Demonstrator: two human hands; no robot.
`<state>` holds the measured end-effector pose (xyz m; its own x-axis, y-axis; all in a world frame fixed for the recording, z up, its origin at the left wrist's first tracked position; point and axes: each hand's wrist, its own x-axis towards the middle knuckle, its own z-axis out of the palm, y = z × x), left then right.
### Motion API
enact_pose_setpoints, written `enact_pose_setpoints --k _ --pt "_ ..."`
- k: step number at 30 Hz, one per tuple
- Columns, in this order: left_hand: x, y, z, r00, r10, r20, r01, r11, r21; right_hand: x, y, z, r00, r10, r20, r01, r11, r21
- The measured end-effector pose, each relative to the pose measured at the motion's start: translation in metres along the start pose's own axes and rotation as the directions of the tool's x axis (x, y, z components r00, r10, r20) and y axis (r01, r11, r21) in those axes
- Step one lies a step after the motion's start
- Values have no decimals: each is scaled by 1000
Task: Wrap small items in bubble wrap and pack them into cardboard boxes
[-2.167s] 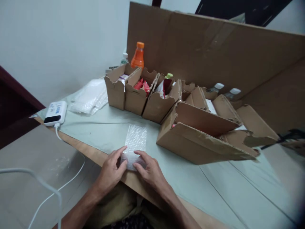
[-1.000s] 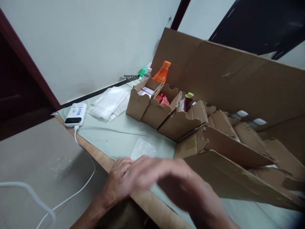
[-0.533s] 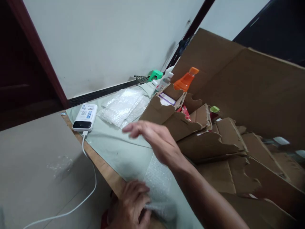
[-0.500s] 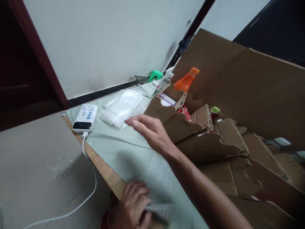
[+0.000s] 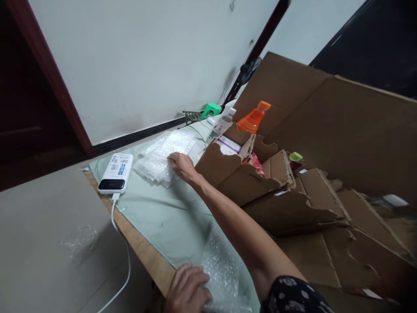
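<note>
My right hand (image 5: pixel 182 166) reaches across to a stack of clear bubble wrap sheets (image 5: pixel 156 161) on the cloth-covered table. Its fingers are closed in a pinch at the stack's right edge. Close to me, my left hand (image 5: pixel 189 289) is curled over the near edge of another bubble wrap piece (image 5: pixel 221 265); its thumb is mostly hidden. That piece lies partly beneath my right forearm.
A white power bank (image 5: pixel 115 174) with a plugged-in cable (image 5: pixel 125 261) lies at the table's left corner. On the right stand cut cardboard compartments (image 5: pixel 260 187) with an orange bottle (image 5: pixel 253 119) behind. A green stool (image 5: pixel 211 109) is farther back.
My right hand has come down from above the table onto the bubble wrap stack, and its fingers have closed at the edge. My left hand stays near the front edge.
</note>
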<state>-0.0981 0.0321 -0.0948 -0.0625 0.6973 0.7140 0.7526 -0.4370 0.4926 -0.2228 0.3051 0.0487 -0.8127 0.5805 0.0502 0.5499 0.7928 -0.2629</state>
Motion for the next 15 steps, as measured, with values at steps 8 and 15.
enact_pose_setpoints --k 8,15 --pt "1 14 1 982 -176 -71 168 981 -101 1 3 -13 970 242 -17 -242 970 -5" --pt "-3 9 29 939 -155 -308 120 984 -131 14 -1 -15 943 330 39 -330 944 0"
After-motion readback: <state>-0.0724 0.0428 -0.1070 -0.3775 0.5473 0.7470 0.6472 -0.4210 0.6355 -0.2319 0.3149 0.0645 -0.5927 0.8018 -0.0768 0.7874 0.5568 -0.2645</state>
